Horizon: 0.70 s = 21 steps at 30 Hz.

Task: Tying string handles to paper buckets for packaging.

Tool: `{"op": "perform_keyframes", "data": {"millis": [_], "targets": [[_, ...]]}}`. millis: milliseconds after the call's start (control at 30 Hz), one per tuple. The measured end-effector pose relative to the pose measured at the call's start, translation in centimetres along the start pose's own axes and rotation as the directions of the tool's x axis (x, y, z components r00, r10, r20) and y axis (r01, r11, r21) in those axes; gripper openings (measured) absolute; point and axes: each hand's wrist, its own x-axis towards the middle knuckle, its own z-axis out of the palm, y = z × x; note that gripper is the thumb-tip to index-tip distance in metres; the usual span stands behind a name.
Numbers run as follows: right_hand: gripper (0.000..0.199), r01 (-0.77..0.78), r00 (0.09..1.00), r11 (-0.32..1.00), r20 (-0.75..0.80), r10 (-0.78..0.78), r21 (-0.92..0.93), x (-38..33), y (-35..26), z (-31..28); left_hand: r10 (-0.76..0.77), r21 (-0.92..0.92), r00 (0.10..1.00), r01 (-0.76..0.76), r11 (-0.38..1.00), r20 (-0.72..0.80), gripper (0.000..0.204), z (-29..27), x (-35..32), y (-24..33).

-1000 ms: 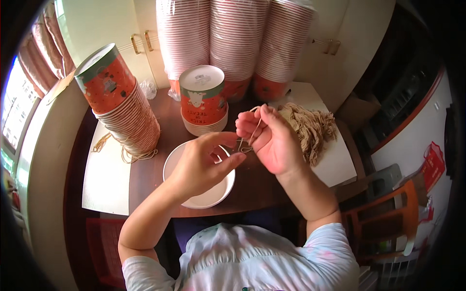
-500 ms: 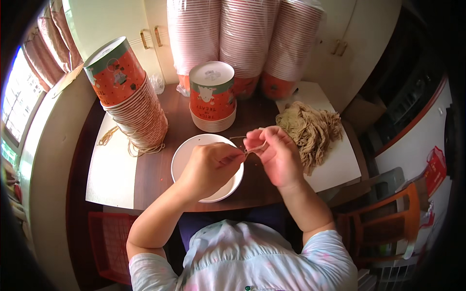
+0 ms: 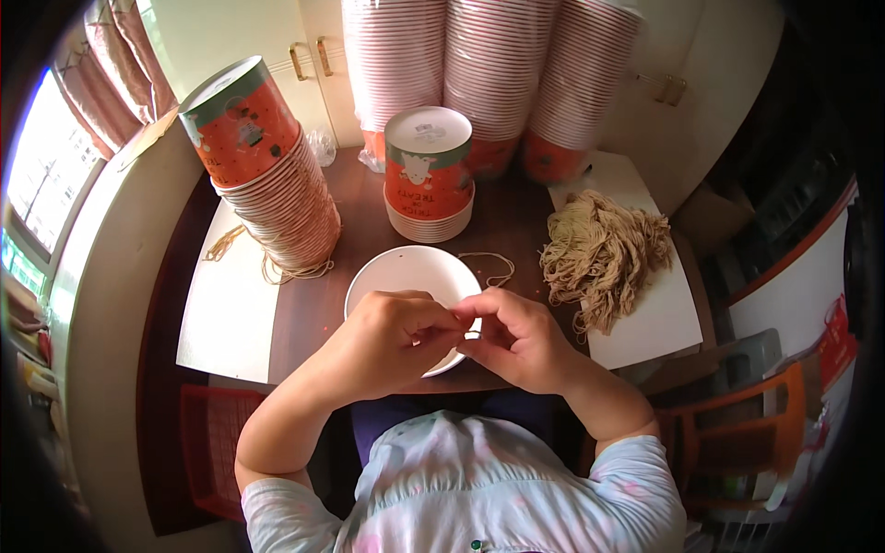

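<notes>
A round white paper tub (image 3: pixel 373 276) lies right way up near the table's front edge, its inside showing. Over its front right rim my left hand (image 3: pixel 396 336) is closed in a pinch on tan cord. Fingertip to fingertip with it, my right hand (image 3: pixel 521 341) also pinches the cord, its thumb and forefinger curved into a ring. Only a short bit of cord shows between the fingers. A loose strand of cord (image 3: pixel 505 267) lies on the table just right of the tub. Further right is a tangled heap of tan cord (image 3: pixel 604 258).
A short stack of upside-down orange and green tubs (image 3: pixel 429 180) stands behind the white one. At left leans a taller stack (image 3: pixel 286 198) with cords hanging from it. Tall plastic-wrapped stacks (image 3: pixel 498 74) stand at the back. A wooden chair (image 3: pixel 747 424) is at right.
Both hands have come down and nearer to me, and the right hand's spread fingers have curled into a pinch. The whole view has shifted slightly right.
</notes>
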Motion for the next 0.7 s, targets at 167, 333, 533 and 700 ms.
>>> {"op": "perform_keyframes", "data": {"millis": [167,333,533,700], "targets": [[0.029,0.222,0.961,0.956,-0.123,-0.248,-0.194,0.2,0.6,1.0,-0.033,-0.068,0.999,0.033,0.997,0.001,0.01,0.1,-1.1,-0.8],[0.028,0.341,0.911,0.846,-0.077,-0.404,-0.41,0.3,0.5,1.0,-0.075,-0.133,0.997,0.071,0.989,-0.025,0.011,0.3,-1.7,-1.2],[0.027,0.404,0.88,0.77,-0.019,-0.474,-0.493,0.6,1.3,0.8,-0.329,-0.416,0.942,0.323,0.85,0.06,0.017,0.5,-2.8,-1.7],[0.027,0.414,0.868,0.705,0.018,-0.495,-0.576,0.6,0.9,1.0,-0.403,-0.526,0.902,0.422,0.738,0.157,0.021,0.0,-2.7,-1.9]]}}
